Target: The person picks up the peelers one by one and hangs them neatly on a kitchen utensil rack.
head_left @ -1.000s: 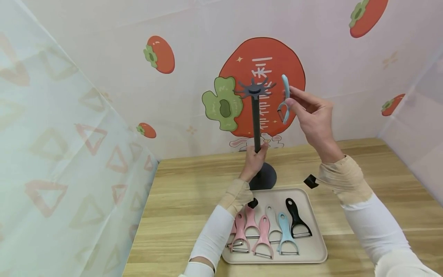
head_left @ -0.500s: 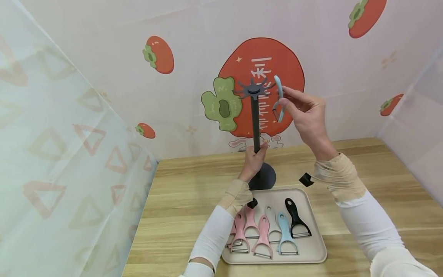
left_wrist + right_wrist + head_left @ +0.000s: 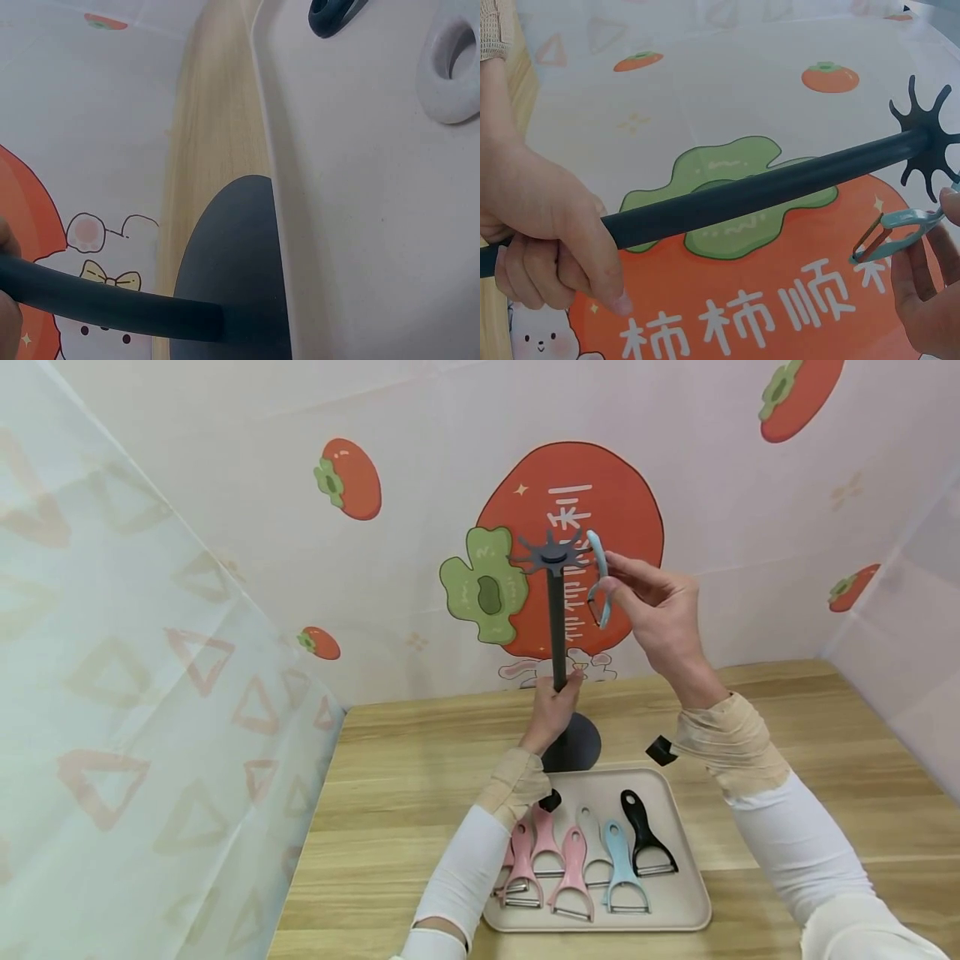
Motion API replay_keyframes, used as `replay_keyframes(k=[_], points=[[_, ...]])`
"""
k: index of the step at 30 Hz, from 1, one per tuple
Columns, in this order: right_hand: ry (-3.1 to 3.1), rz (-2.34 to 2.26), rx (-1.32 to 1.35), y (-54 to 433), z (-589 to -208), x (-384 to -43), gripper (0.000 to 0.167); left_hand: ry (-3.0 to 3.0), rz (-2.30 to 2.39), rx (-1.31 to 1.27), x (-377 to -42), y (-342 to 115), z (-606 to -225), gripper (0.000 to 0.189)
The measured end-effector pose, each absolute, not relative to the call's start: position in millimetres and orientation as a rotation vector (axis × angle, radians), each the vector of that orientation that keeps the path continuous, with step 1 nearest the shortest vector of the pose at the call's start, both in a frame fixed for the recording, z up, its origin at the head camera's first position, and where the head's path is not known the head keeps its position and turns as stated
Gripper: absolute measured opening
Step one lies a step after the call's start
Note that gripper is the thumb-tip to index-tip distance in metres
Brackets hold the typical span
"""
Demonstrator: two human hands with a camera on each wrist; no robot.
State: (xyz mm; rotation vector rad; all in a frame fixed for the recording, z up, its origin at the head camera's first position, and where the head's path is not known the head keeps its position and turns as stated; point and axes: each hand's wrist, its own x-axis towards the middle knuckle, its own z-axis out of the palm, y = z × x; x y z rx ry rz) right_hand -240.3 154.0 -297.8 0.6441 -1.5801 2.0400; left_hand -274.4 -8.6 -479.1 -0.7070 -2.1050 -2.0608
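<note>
My left hand [image 3: 553,710] grips the lower part of the dark pole of an upright utensil rack [image 3: 556,618], its fingers wrapped round it in the right wrist view. Several curved hooks [image 3: 928,135] fan out at the rack's top. Up beside them, my right hand [image 3: 663,610] pinches a light blue peeler [image 3: 600,560] between thumb and fingers. The peeler stands handle up and blade down, its handle end right at the hooks on the right side. In the right wrist view its blade [image 3: 870,236] points toward the pole.
A beige tray [image 3: 686,902] in front of the rack's round base [image 3: 581,743] bears several peelers: pink ones [image 3: 573,860], a white one [image 3: 588,827], a blue one [image 3: 618,852] and a black one [image 3: 637,818]. A patterned backdrop [image 3: 420,485] stands behind the wooden table [image 3: 390,760].
My right hand has moved left with the blue peeler, bringing its handle end up to the rack's hooks, and has dipped slightly. The left hand stays on the pole.
</note>
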Motion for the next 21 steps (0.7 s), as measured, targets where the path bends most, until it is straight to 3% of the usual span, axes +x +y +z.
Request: replay_keyframes(k=[21], points=[[-1.601,2.044,0.657,149.2,-305.1,-245.0,0.032,-2.058,-2.113,-0.699,-275.4,-7.9,-479.9,0.060]])
